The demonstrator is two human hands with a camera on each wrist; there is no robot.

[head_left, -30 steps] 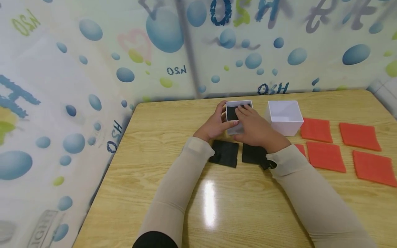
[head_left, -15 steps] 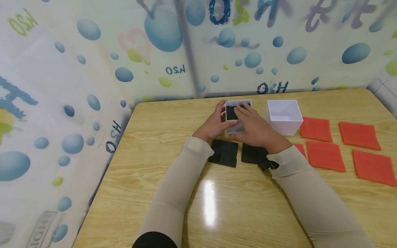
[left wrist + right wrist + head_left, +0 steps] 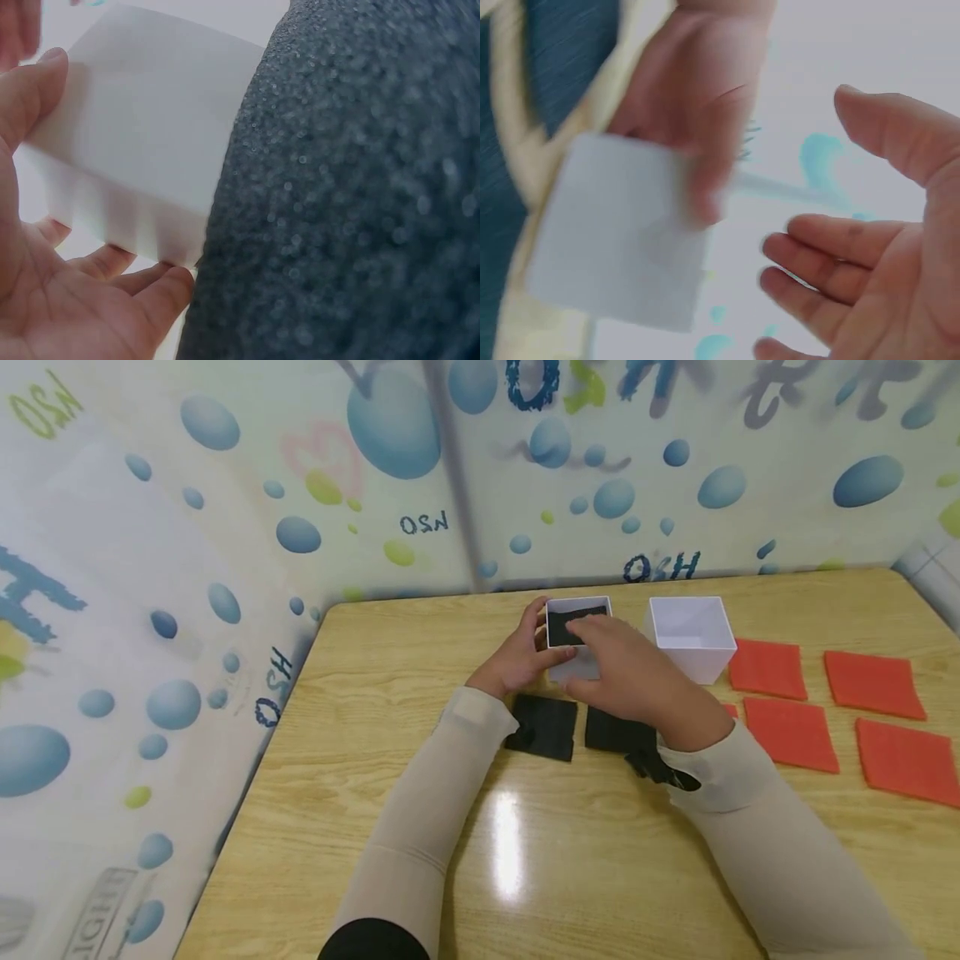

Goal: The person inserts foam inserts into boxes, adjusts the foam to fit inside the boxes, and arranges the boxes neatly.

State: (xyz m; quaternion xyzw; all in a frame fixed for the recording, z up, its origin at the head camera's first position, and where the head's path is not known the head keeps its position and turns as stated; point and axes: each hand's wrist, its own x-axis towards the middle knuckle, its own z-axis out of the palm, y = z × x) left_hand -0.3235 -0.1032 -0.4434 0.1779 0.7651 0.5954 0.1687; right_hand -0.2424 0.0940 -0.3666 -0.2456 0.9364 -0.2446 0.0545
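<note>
My left hand (image 3: 512, 656) grips a small white box (image 3: 572, 672) from its left side, thumb on the near wall. In the left wrist view its fingertips touch the wall of the same box (image 3: 150, 105). Inside the box lies a black square piece (image 3: 562, 627), partly covered by my right hand (image 3: 637, 677). That hand hovers over the box's right side; in the right wrist view its fingers are loosely extended and hold nothing. Two more black squares, one at left (image 3: 542, 728) and one at right (image 3: 617, 732), lie flat on the table in front, the right one partly hidden by the right wrist.
A second, larger white box (image 3: 693, 647) stands to the right, its inside bare. Several red squares (image 3: 791, 735) lie flat on the wooden table (image 3: 360, 760) further right, one mostly hidden by my right arm. A patterned wall (image 3: 495, 477) rises behind the table.
My right hand has lifted and drawn back from the black piece inside the box, leaving more of it visible. The left hand and the box have stayed in place.
</note>
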